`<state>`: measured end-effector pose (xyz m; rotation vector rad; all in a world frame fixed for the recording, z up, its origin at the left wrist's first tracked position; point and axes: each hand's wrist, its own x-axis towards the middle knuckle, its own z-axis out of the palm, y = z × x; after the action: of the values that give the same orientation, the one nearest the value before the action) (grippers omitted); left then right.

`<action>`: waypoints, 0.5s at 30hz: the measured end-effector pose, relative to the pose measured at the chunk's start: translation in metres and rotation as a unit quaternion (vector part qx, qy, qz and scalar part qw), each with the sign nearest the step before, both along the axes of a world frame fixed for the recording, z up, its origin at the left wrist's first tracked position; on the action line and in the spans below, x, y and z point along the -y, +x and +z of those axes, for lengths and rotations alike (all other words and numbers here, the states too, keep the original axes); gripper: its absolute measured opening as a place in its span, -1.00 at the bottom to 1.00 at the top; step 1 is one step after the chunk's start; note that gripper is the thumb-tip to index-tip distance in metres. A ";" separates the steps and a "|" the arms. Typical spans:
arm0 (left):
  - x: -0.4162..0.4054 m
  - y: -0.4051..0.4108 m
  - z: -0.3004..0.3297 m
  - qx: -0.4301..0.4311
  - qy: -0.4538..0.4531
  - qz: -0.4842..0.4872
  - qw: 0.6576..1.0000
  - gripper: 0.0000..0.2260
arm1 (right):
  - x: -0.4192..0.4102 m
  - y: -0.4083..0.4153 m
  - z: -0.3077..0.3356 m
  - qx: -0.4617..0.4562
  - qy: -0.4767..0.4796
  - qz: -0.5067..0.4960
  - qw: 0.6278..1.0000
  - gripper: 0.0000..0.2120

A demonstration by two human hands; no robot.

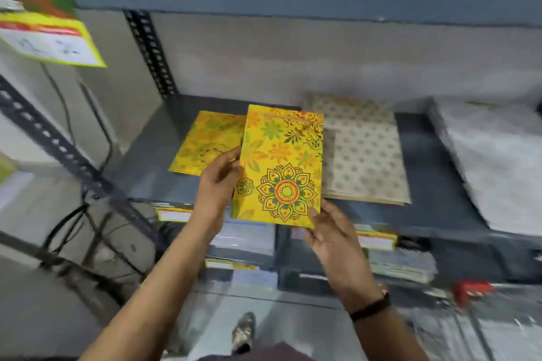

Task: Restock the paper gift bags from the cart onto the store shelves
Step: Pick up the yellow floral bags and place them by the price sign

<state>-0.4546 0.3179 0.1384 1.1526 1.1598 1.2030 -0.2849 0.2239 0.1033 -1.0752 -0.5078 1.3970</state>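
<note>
1. The yellow bag (278, 167) hangs above the shelf (440, 184) front edge; the left hand (217, 184) pinches its side, the right hand (331, 231) its bottom corner.
2. It looks light, flat and easily creased; edges suit gripping.

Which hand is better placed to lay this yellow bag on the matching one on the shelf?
Left, probably. The left hand grips the yellow bag on the side nearest the matching bag; the right hand only pinches the bottom corner.
</note>
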 end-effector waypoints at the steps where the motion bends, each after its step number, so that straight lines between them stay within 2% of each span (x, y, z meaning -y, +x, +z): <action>1: -0.010 -0.019 -0.003 -0.017 0.006 0.019 1.000 -0.68 | -0.016 -0.016 0.000 -0.010 0.003 0.007 1.000 -0.83; 4: -0.038 -0.075 -0.013 -0.072 0.019 0.054 0.996 -0.73 | -0.059 -0.064 0.001 -0.030 -0.015 0.012 0.999 -0.83; 7: -0.067 -0.114 -0.022 -0.127 0.040 0.073 0.988 -0.79 | -0.093 -0.106 -0.003 0.011 -0.034 0.023 0.999 -0.71; 11: -0.099 -0.133 -0.041 -0.207 0.029 0.100 0.973 -0.71 | -0.119 -0.135 -0.013 0.157 -0.023 0.034 0.987 -0.69; 15: -0.120 -0.137 -0.065 -0.318 0.049 0.072 0.944 -0.67 | -0.133 -0.137 -0.026 0.294 -0.026 0.043 0.955 -0.67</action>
<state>-0.5911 0.4376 0.0737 1.6237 1.7019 1.0260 -0.4217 0.3567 0.0777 -1.5342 -0.9588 1.1521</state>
